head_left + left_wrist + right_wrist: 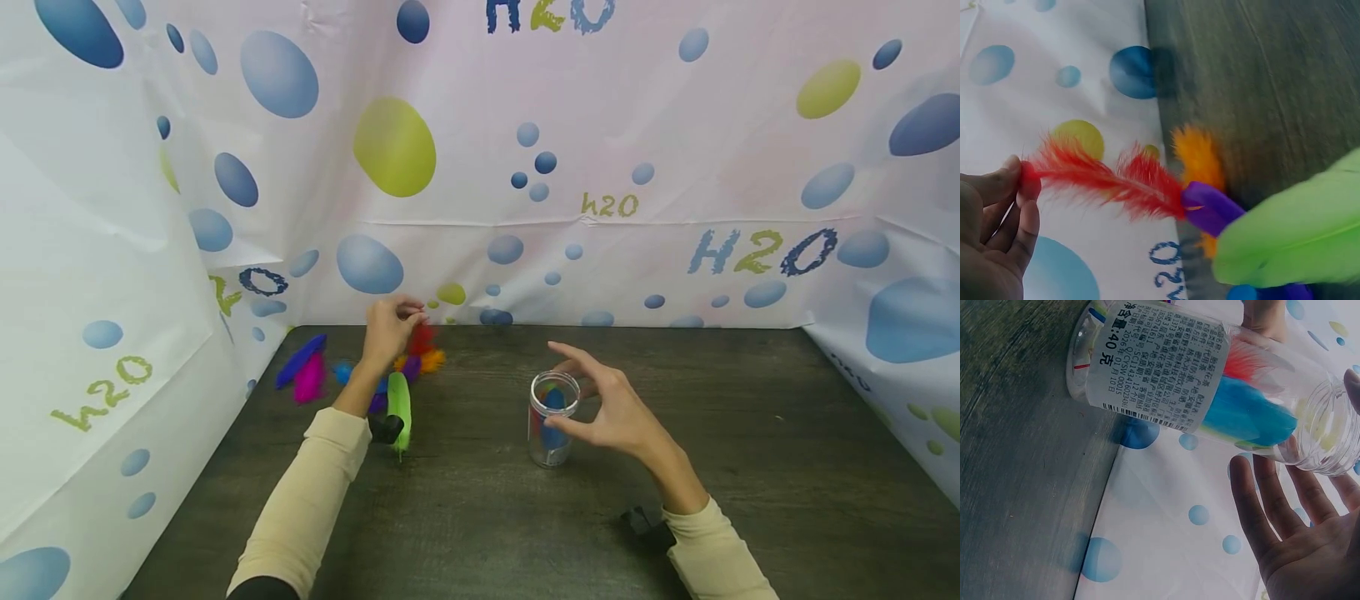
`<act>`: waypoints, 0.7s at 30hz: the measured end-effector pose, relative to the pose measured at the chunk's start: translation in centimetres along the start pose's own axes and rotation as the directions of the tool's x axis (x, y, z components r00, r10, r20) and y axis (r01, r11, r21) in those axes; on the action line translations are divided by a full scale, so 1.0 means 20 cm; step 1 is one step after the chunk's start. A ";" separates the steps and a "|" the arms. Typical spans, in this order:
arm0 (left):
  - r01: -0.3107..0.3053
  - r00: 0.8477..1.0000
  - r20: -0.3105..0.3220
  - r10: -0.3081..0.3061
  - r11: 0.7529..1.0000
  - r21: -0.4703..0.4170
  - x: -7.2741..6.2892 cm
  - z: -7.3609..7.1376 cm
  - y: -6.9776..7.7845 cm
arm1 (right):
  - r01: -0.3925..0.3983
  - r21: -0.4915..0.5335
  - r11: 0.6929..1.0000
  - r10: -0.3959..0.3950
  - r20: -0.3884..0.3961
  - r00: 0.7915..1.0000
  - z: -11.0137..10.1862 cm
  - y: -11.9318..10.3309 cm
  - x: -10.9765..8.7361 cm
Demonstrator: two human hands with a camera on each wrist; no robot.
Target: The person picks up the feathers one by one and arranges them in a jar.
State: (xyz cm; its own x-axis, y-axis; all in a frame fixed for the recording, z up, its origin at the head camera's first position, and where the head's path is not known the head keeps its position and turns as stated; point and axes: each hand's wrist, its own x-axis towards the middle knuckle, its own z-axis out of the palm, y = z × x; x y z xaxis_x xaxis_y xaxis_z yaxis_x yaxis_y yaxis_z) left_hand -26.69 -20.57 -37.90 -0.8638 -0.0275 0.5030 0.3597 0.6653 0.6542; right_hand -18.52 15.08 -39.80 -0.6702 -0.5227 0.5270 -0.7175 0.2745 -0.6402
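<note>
My left hand (387, 333) pinches a red feather (1097, 178) by its end between thumb and fingers, near the table's back edge. Below it lie an orange feather (432, 361) and a purple feather (1213, 209). A light green feather (400, 412) lies beside my left wrist. My right hand (611, 404) is spread around the upper part of a clear plastic jar (551, 454), its fingers fairly straight; firm contact cannot be made out. The jar stands upright and uncapped. Inside it show a blue feather (1247, 415) and a red one, partly behind a white printed label (1154, 362).
At the table's left lie a dark blue feather (302, 361) and a magenta feather (309, 379). More blue and purple pieces are partly hidden by the left forearm. A white sheet (480, 192) with coloured dots rises behind the dark wooden table (465, 517).
</note>
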 end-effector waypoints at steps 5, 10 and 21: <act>-0.003 1.000 -0.004 0.002 0.998 -0.059 0.01 -0.01 0.06 | 0.000 0.004 1.000 0.000 0.003 1.000 0.00 0.00 0.01; 0.009 1.000 -0.003 -0.009 0.995 -0.098 0.02 -0.02 0.10 | -0.001 0.005 1.000 0.001 0.003 1.000 -0.01 -0.01 0.01; 0.000 1.000 0.005 0.001 0.979 -0.205 0.02 -0.04 0.22 | 0.000 0.009 1.000 0.000 0.001 1.000 -0.01 -0.01 0.00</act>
State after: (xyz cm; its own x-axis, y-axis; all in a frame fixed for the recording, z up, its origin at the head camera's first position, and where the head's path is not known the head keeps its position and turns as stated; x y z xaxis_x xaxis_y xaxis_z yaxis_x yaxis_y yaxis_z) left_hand -25.29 -18.29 -34.39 -0.8653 -0.0229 0.5006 0.4244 0.4979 0.7563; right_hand -18.43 15.08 -39.51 -0.6702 -0.5237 0.5259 -0.7155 0.2674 -0.6455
